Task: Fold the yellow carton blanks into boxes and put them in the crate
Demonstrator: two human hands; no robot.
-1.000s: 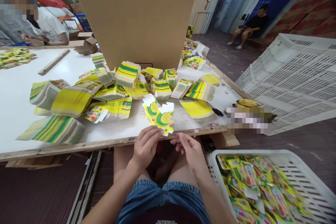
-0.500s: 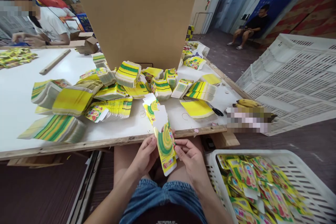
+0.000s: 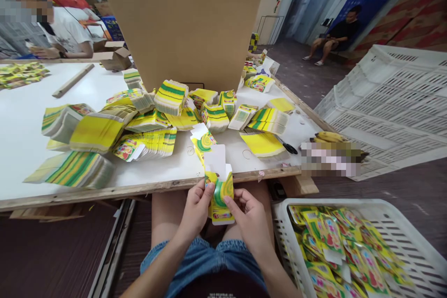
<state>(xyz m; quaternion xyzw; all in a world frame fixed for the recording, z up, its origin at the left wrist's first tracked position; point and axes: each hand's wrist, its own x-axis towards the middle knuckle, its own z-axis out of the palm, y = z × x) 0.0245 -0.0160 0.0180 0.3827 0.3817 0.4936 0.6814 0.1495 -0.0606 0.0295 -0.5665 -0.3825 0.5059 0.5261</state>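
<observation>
Over my lap, close to the table's front edge, I hold a yellow and green printed carton (image 3: 222, 194) with a white flap at its far end. My left hand (image 3: 196, 208) pinches its left edge between thumb and fingers. On the right side, my right hand (image 3: 250, 216) grips it, with the thumb on the printed face. Just beyond it, another printed carton piece (image 3: 202, 142) lies on the white table (image 3: 230, 142), partly covered by the flap. Behind that are several stacks of flat yellow cartons (image 3: 96, 132).
To my right, a white plastic basket (image 3: 415, 237) holds filled-looking yellow cartons (image 3: 366, 260). Large white crates (image 3: 391, 107) stand behind bananas (image 3: 328, 137). Black-handled scissors (image 3: 289, 148) lie near the table's right edge. A tall brown cardboard sheet (image 3: 185, 23) rises behind the stacks. Two other people sit farther off.
The carton has turned more upright in line with my body, and its near end has moved up. My right thumb has shifted onto its face, and my left fingers have moved to its upper left edge.
</observation>
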